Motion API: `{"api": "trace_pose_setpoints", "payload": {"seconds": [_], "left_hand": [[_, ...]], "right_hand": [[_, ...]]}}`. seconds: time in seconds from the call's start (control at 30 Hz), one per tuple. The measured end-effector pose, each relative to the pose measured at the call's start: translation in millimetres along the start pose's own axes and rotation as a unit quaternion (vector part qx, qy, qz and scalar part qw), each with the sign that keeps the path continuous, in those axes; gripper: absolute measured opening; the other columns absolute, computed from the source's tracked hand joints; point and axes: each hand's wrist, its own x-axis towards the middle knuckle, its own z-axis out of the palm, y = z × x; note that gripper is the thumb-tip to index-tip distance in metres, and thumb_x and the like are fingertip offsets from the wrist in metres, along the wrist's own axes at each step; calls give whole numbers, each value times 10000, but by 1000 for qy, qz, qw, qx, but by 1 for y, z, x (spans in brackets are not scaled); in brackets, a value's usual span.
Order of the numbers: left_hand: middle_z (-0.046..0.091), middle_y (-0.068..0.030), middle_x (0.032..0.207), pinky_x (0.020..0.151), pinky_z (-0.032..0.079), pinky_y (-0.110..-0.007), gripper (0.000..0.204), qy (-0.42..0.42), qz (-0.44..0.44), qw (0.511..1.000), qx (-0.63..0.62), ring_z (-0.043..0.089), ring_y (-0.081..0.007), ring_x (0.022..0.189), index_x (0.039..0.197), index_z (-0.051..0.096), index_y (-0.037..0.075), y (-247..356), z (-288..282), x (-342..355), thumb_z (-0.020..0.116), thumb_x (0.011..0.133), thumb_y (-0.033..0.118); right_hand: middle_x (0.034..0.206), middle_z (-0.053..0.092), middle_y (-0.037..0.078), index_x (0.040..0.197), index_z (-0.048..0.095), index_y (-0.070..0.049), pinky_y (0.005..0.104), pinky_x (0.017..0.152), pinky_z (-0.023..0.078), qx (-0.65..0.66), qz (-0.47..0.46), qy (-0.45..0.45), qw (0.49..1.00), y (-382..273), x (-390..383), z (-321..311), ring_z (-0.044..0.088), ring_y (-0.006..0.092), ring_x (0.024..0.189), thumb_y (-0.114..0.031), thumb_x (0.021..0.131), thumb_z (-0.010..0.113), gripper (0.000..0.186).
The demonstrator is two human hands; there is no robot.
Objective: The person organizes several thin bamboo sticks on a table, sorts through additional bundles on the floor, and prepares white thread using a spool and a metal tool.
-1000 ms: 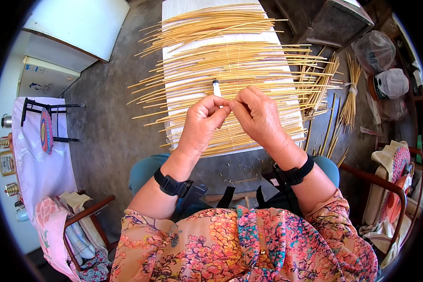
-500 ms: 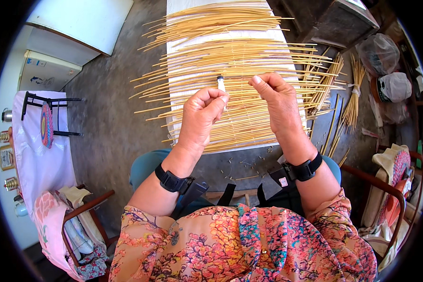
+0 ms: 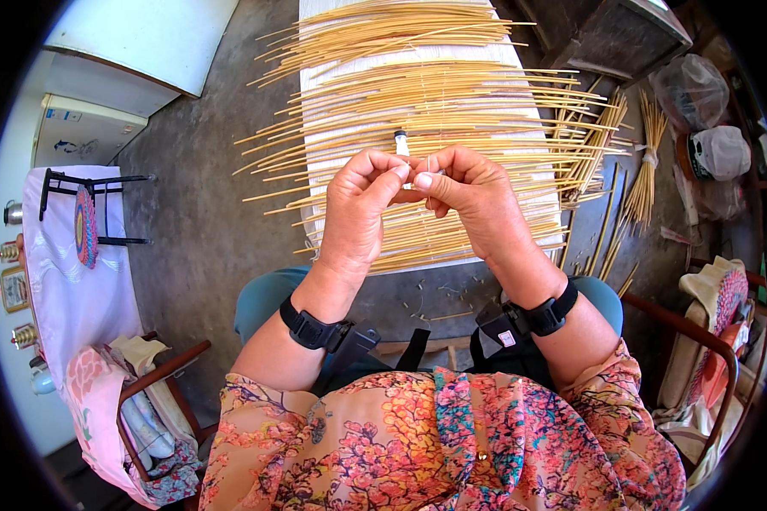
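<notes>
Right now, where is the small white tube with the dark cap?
In the head view, the small white tube stands at upper centre, pinched at the left hand fingertips beside the right hand, above the bamboo sticks on the white board.

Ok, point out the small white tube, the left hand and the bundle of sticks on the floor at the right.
small white tube (image 3: 400,140), head view, its dark-capped upper end.
left hand (image 3: 355,209), head view, back of hand.
bundle of sticks (image 3: 648,162), head view, near its tie.

We wear a floral top (image 3: 452,443) in pink, orange and teal, with a black wristband (image 3: 314,328) on each forearm, the other (image 3: 547,313) bearing a small box.
</notes>
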Motion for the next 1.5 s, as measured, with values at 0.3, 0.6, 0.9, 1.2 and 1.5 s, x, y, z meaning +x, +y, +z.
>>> {"api": "trace_pose_setpoints", "payload": {"seconds": [0.3, 0.6, 0.9, 1.2, 1.5], "left_hand": [[640, -86, 807, 646, 538, -263, 59, 7, -28, 1000, 10, 633, -143, 732, 867, 585, 25, 0, 0, -3, 549, 864, 73], [623, -55, 780, 621, 494, -231, 59, 4, -14, 999, 39, 582, -96, 671, 881, 590, 26, -1, -6, -3, 567, 847, 69], [597, -45, 753, 611, 438, -236, 36, -186, 160, 956, 161, 552, -118, 669, 815, 622, 35, 35, -8, -14, 598, 791, 21], [597, -217, 838, 563, 457, -299, 170, -451, 265, 851, -37, 563, -243, 645, 831, 633, -49, 9, -39, 44, 564, 844, 106], [572, -224, 774, 514, 432, -334, 203, -429, 188, 875, -118, 528, -247, 590, 837, 607, -64, -1, -57, 50, 501, 872, 106]], "right_hand": [[719, 617, 44, 794, 555, -34, 217, 604, 518, 116, -59, 81, 988, -4, 4, 5, 612, 110, 674, -34, 805, 641, 87], [690, 603, 16, 768, 595, -30, 197, 570, 430, -60, -43, 61, 995, -4, 2, 0, 523, 65, 620, -61, 772, 682, 92], [652, 513, -41, 755, 599, -76, 173, 559, 339, -61, -128, 173, 975, -37, 9, -49, 423, 42, 596, -99, 823, 635, 80], [730, 429, -11, 893, 526, -39, 165, 500, 285, 27, -41, 170, 984, 0, 49, -70, 357, 42, 571, -118, 895, 545, 82], [722, 411, -8, 933, 507, -33, 163, 477, 287, 23, 7, 139, 990, 21, 63, -68, 351, 34, 551, -186, 917, 523, 155]]}}
